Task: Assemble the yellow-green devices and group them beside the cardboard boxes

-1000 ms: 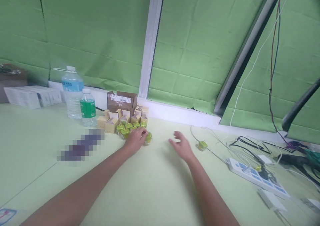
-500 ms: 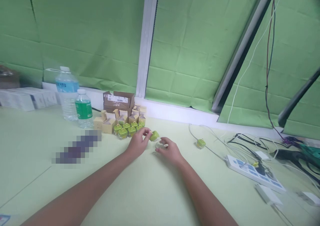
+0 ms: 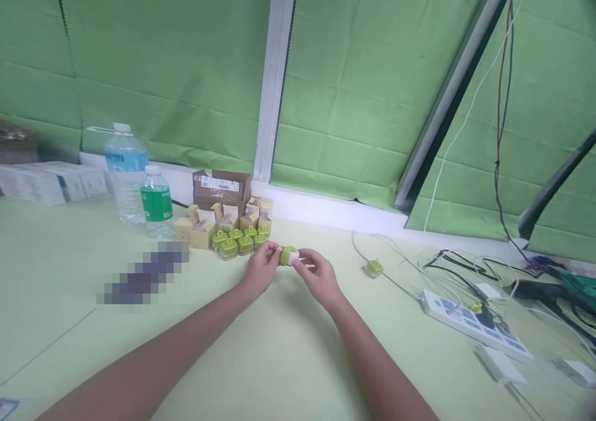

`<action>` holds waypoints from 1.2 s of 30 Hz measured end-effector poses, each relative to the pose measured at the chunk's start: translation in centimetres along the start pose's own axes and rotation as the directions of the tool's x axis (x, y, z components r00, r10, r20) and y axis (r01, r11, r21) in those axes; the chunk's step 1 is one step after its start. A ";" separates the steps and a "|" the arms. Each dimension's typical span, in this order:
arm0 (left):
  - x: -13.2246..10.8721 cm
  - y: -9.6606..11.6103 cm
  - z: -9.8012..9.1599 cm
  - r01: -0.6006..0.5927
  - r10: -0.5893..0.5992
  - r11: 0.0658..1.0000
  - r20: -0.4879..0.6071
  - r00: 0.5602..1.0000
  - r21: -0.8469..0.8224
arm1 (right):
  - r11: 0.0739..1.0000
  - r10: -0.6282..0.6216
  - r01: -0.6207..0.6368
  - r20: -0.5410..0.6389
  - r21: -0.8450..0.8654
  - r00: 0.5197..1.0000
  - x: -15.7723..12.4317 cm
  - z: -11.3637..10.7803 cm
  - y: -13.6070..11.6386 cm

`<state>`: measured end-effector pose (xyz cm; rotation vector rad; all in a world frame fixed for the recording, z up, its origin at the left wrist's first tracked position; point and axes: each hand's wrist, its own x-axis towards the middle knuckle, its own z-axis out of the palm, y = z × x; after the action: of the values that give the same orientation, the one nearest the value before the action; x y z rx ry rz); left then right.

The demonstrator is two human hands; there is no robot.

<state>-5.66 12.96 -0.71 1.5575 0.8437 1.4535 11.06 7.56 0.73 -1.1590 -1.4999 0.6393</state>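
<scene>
Between my hands is a small green-lidded container (image 3: 287,256), tilted on its side just above the table. My left hand (image 3: 261,268) pinches it at the green lid. Its pale whitish end faces right, where the fingertips of my right hand (image 3: 321,278) grip it. Whether that pale part is the clear body or the lid's inside, I cannot tell. Several similar clear containers (image 3: 229,248) with green lids and small loops stand grouped just left of my left hand. Another green-lidded container (image 3: 373,268) sits apart on the right, beside a cable.
Small opened cartons (image 3: 201,236) and a brown cardboard box (image 3: 221,188) stand behind the group. Farther left are a green-labelled water bottle (image 3: 157,202), a larger bottle (image 3: 125,172) and white boxes (image 3: 51,182). A power strip (image 3: 475,325) with tangled cables lies right.
My right hand has lifted the clear piece off the table or joined it to the lid; it no longer shows separately. The lid has turned on its side, and both hands now meet on it.
</scene>
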 end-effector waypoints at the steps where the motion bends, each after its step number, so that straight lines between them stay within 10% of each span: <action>1: -0.1 0.0 0.1 0.006 -0.006 1.000 0.014 1.000 -0.001 | 0.999 0.008 -0.008 0.011 0.050 1.000 -0.1 0.4 -0.3; 8: -0.7 0.0 0.5 0.050 -0.044 0.997 0.106 0.993 -0.053 | 0.983 0.091 -0.089 -0.004 0.160 0.996 -0.2 0.8 0.2; 13: -1.3 1.0 0.2 0.076 -0.074 0.997 0.195 0.978 -0.005 | 0.986 -0.079 0.082 0.029 -0.143 0.996 -0.4 -0.3 -0.3; 19: -1.9 1.0 0.0 -0.109 0.005 0.947 0.323 0.946 0.303 | 0.782 -0.292 0.372 0.233 -0.501 0.928 -1.0 -0.5 -0.8; 36: -2.2 2.1 0.1 -0.249 0.031 0.894 0.503 0.864 0.373 | 0.563 -0.314 0.519 0.414 -0.643 0.854 -1.2 0.5 -0.4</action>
<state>-5.91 10.01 0.22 2.2414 0.7776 0.9210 10.39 6.35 0.44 -1.2440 -2.2889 -0.2298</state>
